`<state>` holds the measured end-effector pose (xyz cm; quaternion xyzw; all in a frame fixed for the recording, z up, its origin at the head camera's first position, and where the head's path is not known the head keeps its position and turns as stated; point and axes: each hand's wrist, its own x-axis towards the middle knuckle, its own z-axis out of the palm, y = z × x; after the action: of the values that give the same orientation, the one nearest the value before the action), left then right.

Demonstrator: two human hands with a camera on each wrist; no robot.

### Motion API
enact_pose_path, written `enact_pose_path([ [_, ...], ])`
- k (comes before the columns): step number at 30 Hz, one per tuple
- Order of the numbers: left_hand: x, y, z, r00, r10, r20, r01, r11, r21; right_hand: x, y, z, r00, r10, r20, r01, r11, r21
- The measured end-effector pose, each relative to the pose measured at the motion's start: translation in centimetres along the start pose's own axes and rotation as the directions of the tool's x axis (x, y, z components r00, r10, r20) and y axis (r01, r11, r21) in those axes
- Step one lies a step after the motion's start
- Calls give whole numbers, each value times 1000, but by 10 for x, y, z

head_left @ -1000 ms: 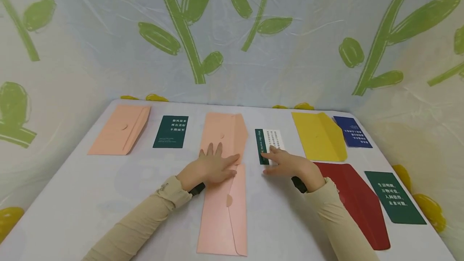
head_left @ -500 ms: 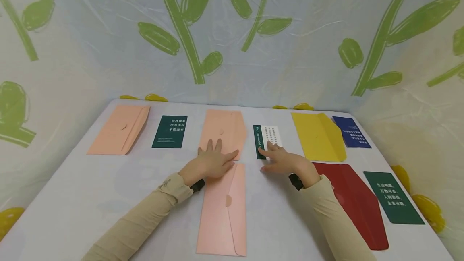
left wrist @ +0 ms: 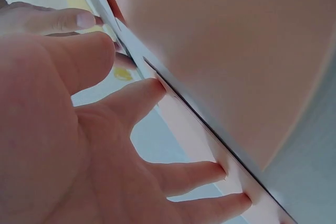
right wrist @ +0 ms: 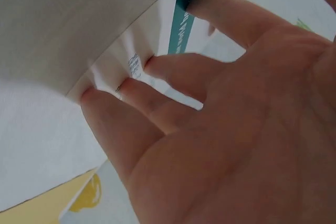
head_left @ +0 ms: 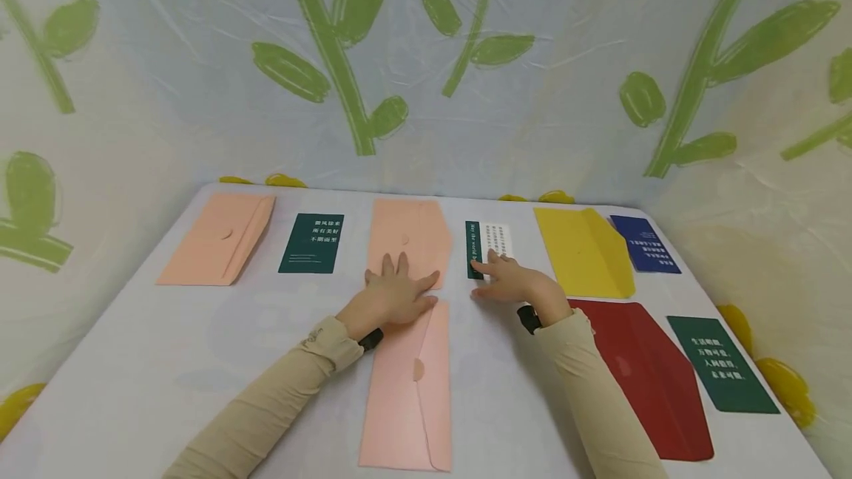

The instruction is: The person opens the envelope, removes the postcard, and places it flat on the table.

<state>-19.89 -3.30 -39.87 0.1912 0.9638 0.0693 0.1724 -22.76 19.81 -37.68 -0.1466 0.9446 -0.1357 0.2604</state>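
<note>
My left hand [head_left: 398, 296], fingers spread, presses its fingertips on the far pink envelope [head_left: 411, 231]. Just below it lies a nearer pink envelope [head_left: 402, 412] with a round seal on its flap, its top end partly under the hand. In the left wrist view the fingertips [left wrist: 223, 171] touch the pink paper. My right hand [head_left: 515, 283] rests its spread fingertips on a white card with a green strip [head_left: 474, 242], right of the far envelope. The right wrist view has those fingertips [right wrist: 86, 95] on the card, one of them on the green strip [right wrist: 184, 24].
Flat on the white table [head_left: 166, 383] lie another pink envelope [head_left: 216, 239] and a dark green card [head_left: 311, 242] at the left. On the right are a yellow envelope [head_left: 582, 250], a blue card [head_left: 646, 242], a red envelope [head_left: 648, 383] and a green card [head_left: 722, 364].
Under the left hand the far pink envelope has slid away and slightly left, opening a gap from the nearer one. The white-and-green card has slid away under the right hand.
</note>
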Motion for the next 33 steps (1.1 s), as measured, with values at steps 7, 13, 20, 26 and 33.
enact_pose_path([
  [7,-4,-1,-2,1000,4,13,-4,1000,14,-4,0,1,994,-51,-94,53,998,20],
  [13,-6,-2,-2,1000,14,10,-14,1000,5,-5,1,0,998,-17,-68,19,999,30],
  [20,-4,-2,-1,1000,17,6,-17,1000,2,1,8,4,998,-11,-61,14,999,37],
  [26,-2,-3,3,1000,9,18,-9,1000,0,0,11,5,998,-17,-64,21,998,61],
  [33,-3,-1,4,1000,3,18,-3,1000,-3,2,13,6,997,-27,-75,32,998,61],
])
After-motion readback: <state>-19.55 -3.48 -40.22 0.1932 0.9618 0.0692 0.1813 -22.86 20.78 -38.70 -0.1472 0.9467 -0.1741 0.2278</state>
